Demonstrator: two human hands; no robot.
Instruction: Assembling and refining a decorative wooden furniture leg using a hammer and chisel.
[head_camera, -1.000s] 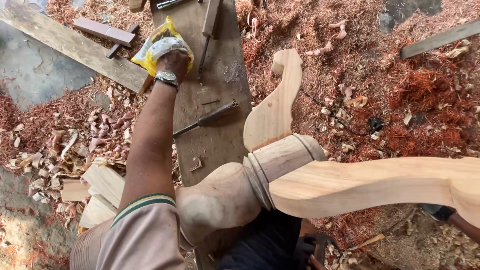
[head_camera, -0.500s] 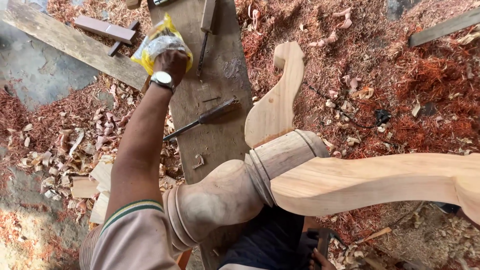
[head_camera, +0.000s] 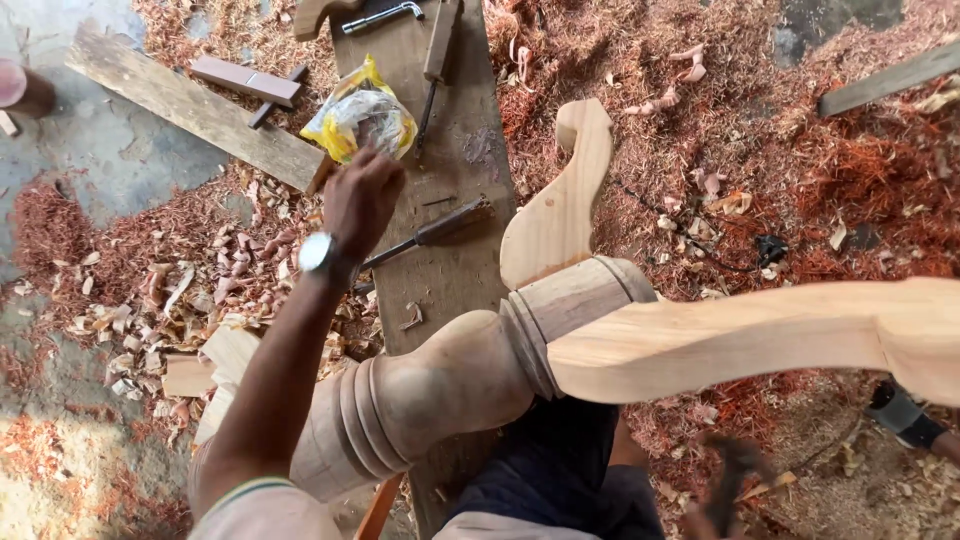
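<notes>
The left hand (head_camera: 360, 200) reaches over the plank bench (head_camera: 470, 150), its curled fingers (head_camera: 372, 160) just short of the yellow plastic bag (head_camera: 362, 118) lying beyond them, gripping nothing; the right hand is out of sight.

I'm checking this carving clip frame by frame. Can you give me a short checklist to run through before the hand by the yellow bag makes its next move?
1. Left hand empty above the yellow plastic bag: ok, fingers loose, apart from it.
2. Bag within reach on the plank: ok.
3. Chisel lying flat beside the wrist: ok.
4. Turned wooden post supported across the lap: ok.
5. Right hand: cannot tell, only a blur at the bottom edge.
6. Floor footing: not ok, wood shavings everywhere.
</notes>
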